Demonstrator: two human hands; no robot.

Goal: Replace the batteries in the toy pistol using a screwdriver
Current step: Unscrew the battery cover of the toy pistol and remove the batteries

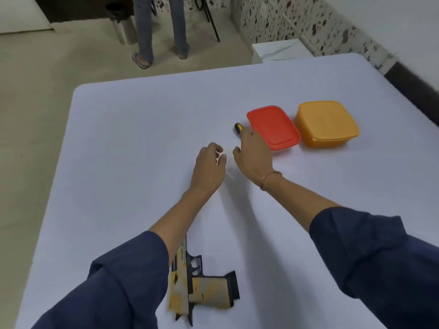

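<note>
The toy pistol (209, 289), yellow and black, lies flat on the white table (123, 143) near its front edge, with my left forearm hiding part of its barrel. The screwdriver (238, 127) shows only the yellow-and-black end of its handle, just left of the red lid. My right hand (253, 154) stretches over it with fingers extended, the fingertips covering the rest of the tool and the thumb held apart. My left hand (209, 163) hovers beside the right one, above the middle of the table. Its fingers are curled, and I cannot tell whether they pinch something small.
A red lid (273, 127) lies right of the screwdriver, and an orange plastic container (327, 123) stands beside it. Beyond the table's far edge a person's legs (161, 29) stand on the floor, near a metal bin (121, 22) and a white box (280, 52).
</note>
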